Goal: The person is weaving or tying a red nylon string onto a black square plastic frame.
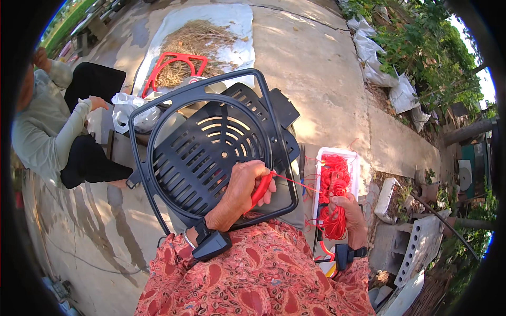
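Note:
A black plastic frame (pixel 141 158) with a large round ring lies over a black slatted panel (pixel 184 168) in front of my lap. Above the frame's near right part, my left hand (pixel 243 188) is closed round a red curved piece (pixel 262 190) that resembles a tool handle; its full shape is hidden by the fingers. A thin red strand (pixel 298 183) runs taut from there toward my right hand (pixel 352 210). That hand grips a bundle of red strands (pixel 333 225) over the near end of a white bin (pixel 357 160), where more tangled red strands (pixel 333 167) lie.
Another person (pixel 47 131) sits at the left, with a white plastic bag (pixel 129 108) nearby. A red frame (pixel 182 57) and dry stalks (pixel 200 37) lie on a white sheet (pixel 240 26). Concrete blocks (pixel 391 243), white sacks (pixel 369 52) and plants border the right side.

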A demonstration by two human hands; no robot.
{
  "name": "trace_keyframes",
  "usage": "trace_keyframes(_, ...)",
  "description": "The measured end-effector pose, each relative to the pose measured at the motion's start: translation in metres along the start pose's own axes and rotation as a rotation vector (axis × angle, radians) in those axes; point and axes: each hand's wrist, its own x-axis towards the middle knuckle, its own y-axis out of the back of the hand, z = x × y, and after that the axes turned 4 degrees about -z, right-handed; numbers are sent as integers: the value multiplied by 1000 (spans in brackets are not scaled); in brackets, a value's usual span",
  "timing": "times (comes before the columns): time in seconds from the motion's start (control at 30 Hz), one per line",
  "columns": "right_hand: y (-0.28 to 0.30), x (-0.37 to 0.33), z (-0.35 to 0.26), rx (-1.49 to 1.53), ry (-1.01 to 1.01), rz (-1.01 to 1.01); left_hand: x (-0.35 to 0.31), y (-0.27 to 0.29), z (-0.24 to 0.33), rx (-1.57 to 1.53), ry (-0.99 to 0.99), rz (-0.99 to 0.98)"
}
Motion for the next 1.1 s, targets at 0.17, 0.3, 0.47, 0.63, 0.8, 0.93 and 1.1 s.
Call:
trace_keyframes(0.17, 1, -12, -28, 105, 170, -122, -3, 1, -1, -53, -18, -29)
trace_keyframes(0.3, -13, -20, -55, 48, 281, -132, -3, 4, -4, -148, -19, -137)
trace_keyframes(0.47, -10, -3, -58, -21, 211, -41, -5, 3, -7, -108, 1, -133)
trace_keyframes(0.63, -13, 9, -67, 38, 259, -145, -10, 5, 1, 37, 48, -141)
trace_keyframes(0.8, -13, 18, -64, -51, 199, -57, -18, 2, 0, 134, 93, -113)
trace_keyframes(0.93, -12, 14, -54, 41, 159, -72, -26, -1, 3, 255, 121, -109)
trace_keyframes(1.1, 12, 21, -20, 26, 96, -68, -28, -2, -2, 281, 89, -96)
